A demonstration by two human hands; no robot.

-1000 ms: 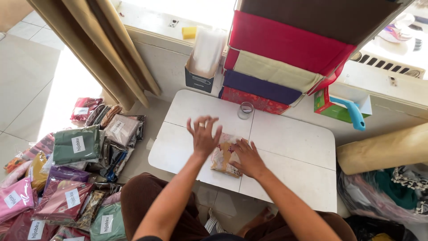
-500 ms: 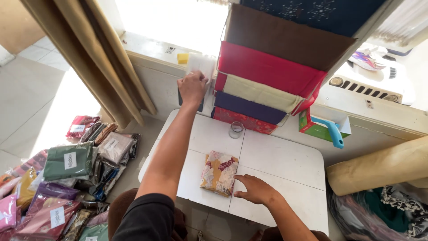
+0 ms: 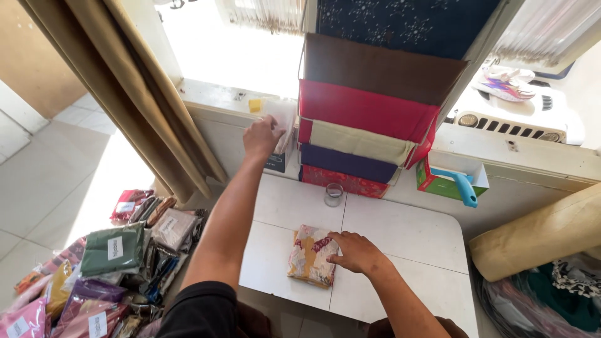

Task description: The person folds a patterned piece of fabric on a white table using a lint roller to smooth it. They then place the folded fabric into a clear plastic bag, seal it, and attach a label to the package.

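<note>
A small glass (image 3: 333, 194) stands on the white table (image 3: 407, 235), bagged fabrics (image 3: 113, 250) heaped on the floor.

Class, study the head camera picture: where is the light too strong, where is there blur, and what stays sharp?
Head view: daylight through the window blows out the sill to near white; the left hand at the stack of clear bags is slightly soft from motion; the right hand on the folded patterned cloth and the white table are sharp; straight edges bow near the frame's borders.
</note>
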